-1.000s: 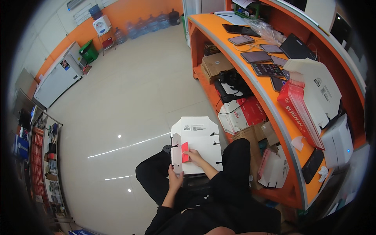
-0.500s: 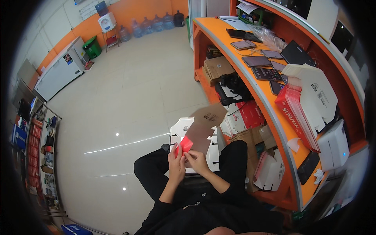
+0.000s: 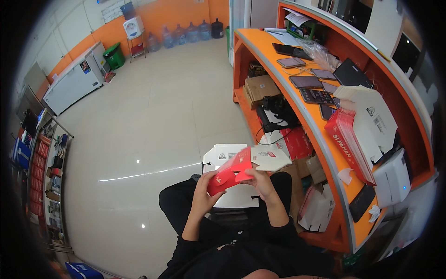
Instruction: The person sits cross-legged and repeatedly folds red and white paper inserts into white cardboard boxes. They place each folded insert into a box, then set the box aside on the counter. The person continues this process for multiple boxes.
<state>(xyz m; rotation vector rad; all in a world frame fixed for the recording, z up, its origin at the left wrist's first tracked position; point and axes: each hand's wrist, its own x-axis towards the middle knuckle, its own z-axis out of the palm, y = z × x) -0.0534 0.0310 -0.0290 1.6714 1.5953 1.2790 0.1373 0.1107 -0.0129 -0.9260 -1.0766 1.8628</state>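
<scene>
Carton (image 3: 225, 179) sits between left hand (image 3: 203, 195) and right hand (image 3: 264, 185); both grip.

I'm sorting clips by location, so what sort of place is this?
Probably behind the counter of a small shop, perhaps a takeaway: there's a curved orange counter with several phones, a stack of red-and-white cartons and a white chest freezer.

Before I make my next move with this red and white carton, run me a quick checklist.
1. Left hand gripping the carton: ok, at its red end.
2. Right hand on the carton: ok, fingers at a red flap.
3. Carton fully closed: not ok, its white panel spreads out rightward.
4. Tabs locked: cannot tell, hands hide parts.
5. White carton underneath lying flat: ok.
6. Spare cartons on the counter: ok.
</scene>
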